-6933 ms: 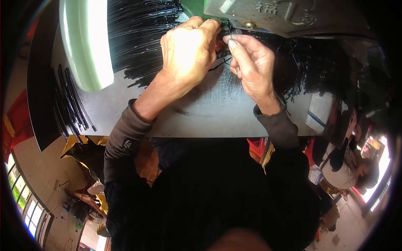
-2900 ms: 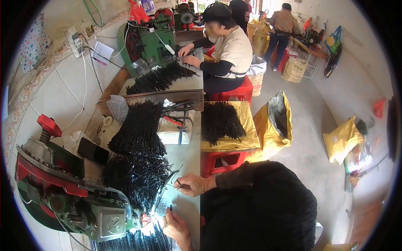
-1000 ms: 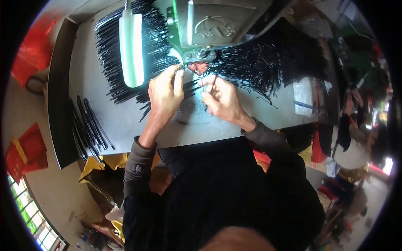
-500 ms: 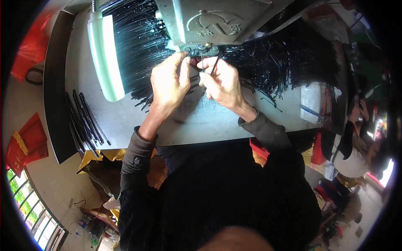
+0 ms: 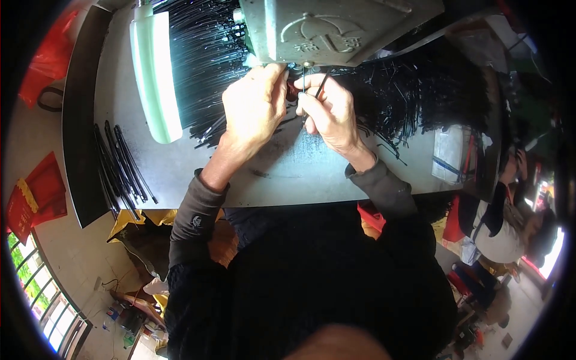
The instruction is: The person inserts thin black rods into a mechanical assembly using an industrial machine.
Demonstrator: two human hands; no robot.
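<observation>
Right hand (image 5: 329, 114) pinches a thin black strip (image 5: 319, 89) between thumb and forefinger, fingers nearly closed, strip tip up under the grey machine head (image 5: 336, 27) at the far edge of the workbench (image 5: 282, 174). Left hand (image 5: 255, 105) curled narrow just beside it, fingertips at the machine's working point; can't tell if it grips anything, the spot is hidden by the knuckles. The two hands almost touch.

Out from there: black strip pile (image 5: 204, 66) fanned left of the machine, a second, messier pile (image 5: 420, 102) on the right half of the bench. Pale green tube lamp (image 5: 157, 78) lies over the left pile, toward the far-left corner. A small bundle of longer black strips (image 5: 120, 165) sits at the left edge. Clear plastic bag (image 5: 449, 156) near the right edge. Bench top is grey, scuffed.

Room: concrete floor, red bags (image 5: 33, 195) on the floor left, windows lower left, another person seated (image 5: 501, 222) at right.

Versus half a second ago: hands sit in the same place at the machine; view has shifted slightly, lamp a touch further right.
</observation>
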